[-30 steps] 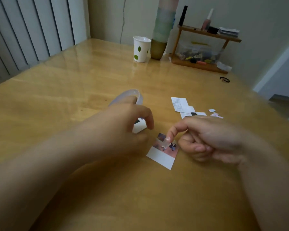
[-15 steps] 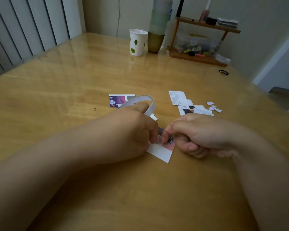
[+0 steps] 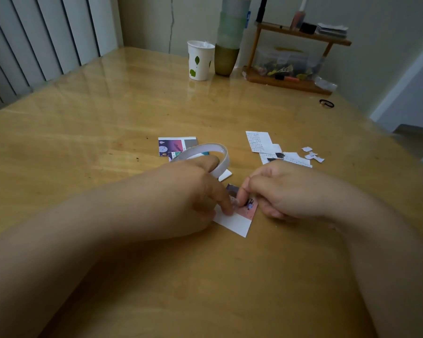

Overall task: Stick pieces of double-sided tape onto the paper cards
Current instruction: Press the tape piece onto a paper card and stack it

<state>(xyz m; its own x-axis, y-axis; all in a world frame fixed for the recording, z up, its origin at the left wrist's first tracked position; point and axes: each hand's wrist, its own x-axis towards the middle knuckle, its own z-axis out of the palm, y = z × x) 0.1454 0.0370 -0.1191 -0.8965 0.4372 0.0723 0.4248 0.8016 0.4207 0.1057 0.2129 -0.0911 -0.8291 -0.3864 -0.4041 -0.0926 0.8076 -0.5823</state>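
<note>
Item 1, left hand (image 3: 193, 191): you are holding the tape roll (image 3: 217, 157) with curled fingers while your forefinger is reaching down onto the paper card (image 3: 235, 222). Judged purpose: you are keeping the roll off the counter (image 3: 108, 132) and ready for the next piece, while the fingertip is pinning the card so it is not sliding.

Item 2, right hand (image 3: 286, 189): your fingers are curled tight, with the thumb and forefinger tips meeting over the card's printed pink end. They are seemingly pinching or pressing a small clear piece of tape (image 3: 235, 201); the piece is too small and blurred to confirm, and whether it is already stuck down cannot be told.

Item 3, paper card: it is lying flat on the counter between your two hands, touched by fingertips of both. Its white end is pointing toward you and showing bare; its far end is partly hidden under your fingers.

Item 4, further cards: two printed cards (image 3: 176, 147) are lying beyond your left hand, partly behind the roll, apart from both hands. A set of white printed slips (image 3: 259, 141) and torn paper scraps (image 3: 311, 154) is lying beyond your right hand. These are likely waiting their turn.

Item 5, background: a paper cup (image 3: 200, 61), a tall bottle (image 3: 231, 37) and a wooden rack (image 3: 293, 57) are standing at the far edge, well apart from the work.
</note>
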